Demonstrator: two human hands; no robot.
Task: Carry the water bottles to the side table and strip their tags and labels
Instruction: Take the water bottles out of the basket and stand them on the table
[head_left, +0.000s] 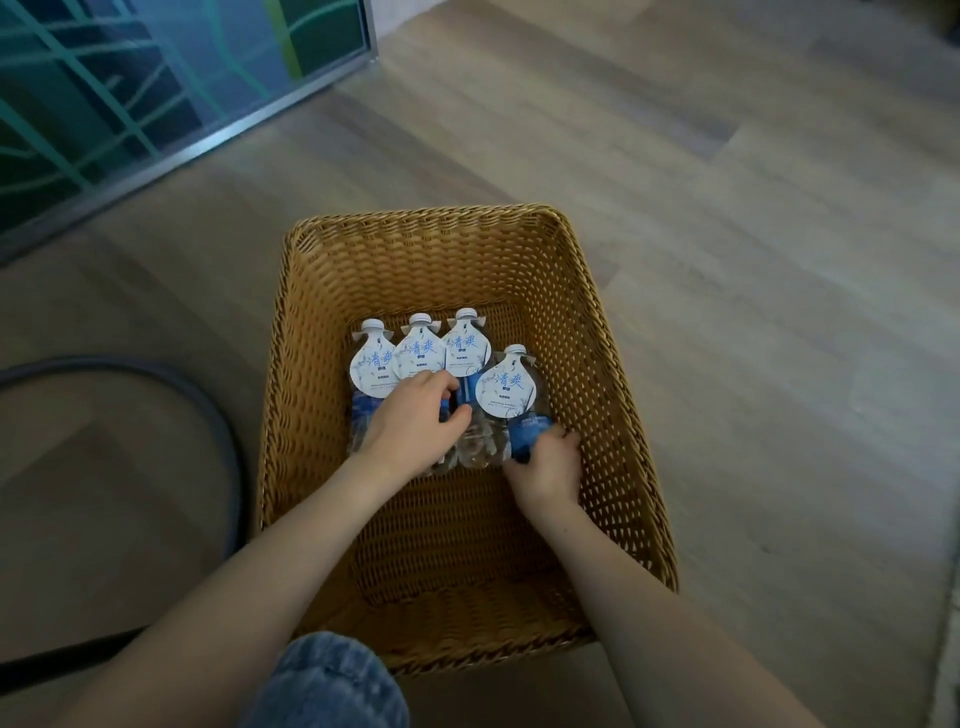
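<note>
Wicker basket (426, 221) on the wood floor (727, 208), dark hose (228, 441) curving to its left, my denim knee (332, 680) below. Four tagged water bottles (475, 449) lie side by side inside. My left hand (410, 423) curls over the middle ones — gripping one, I think — my right hand (545, 465) clasps the base of the rightmost bottle (525, 428)

Four clear water bottles (480, 447) lie flat on the bottom of a wicker basket (613, 332), white caps (372, 325) pointing away. Each wears a round white neck tag (466, 352) with blue characters and a blue label (362, 406). Three touch side by side; the fourth bottle (525, 434) lies just to their right, slightly nearer.
</note>
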